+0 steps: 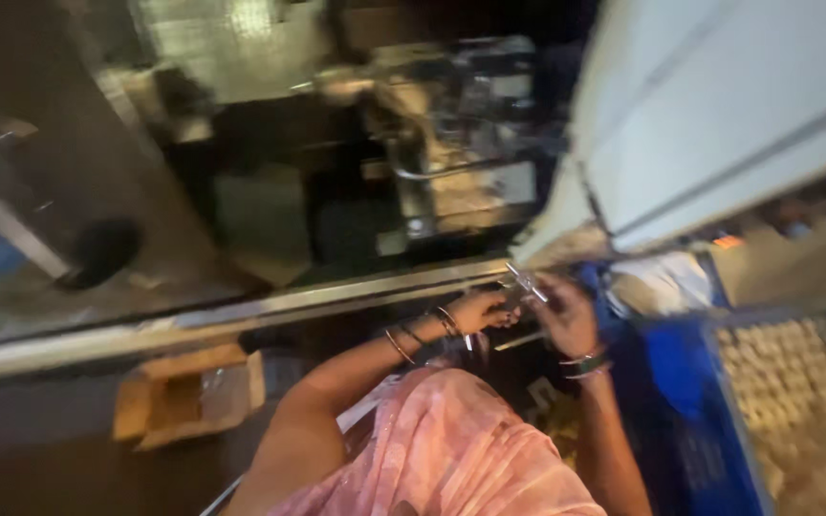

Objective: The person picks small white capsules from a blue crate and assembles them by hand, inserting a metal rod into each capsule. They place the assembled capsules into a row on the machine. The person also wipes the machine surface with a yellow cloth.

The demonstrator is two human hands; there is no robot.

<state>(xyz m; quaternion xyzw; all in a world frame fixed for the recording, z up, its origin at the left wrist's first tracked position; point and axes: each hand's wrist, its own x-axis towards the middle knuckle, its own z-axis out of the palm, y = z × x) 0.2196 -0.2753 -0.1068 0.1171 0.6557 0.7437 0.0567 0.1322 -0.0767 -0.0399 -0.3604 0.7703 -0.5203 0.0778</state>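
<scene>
The picture is blurred by motion. My left hand (479, 311) and my right hand (562, 316) meet in front of me, just below a long metal rail (241, 320). Between their fingers is a small shiny metal piece (525, 281); my right hand pinches it and the curled fingers of my left hand close on its near end. What kind of piece it is cannot be told. Bangles circle both wrists. A pink patterned cloth (451, 449) drapes over my arms at the bottom.
A grey machine (461, 143) with a curved tube stands beyond the rail. A white panel (719, 115) slants across the upper right. A blue crate (681, 382) and a tray of pale small pieces (786, 382) sit right. An open cardboard box (184, 394) lies lower left.
</scene>
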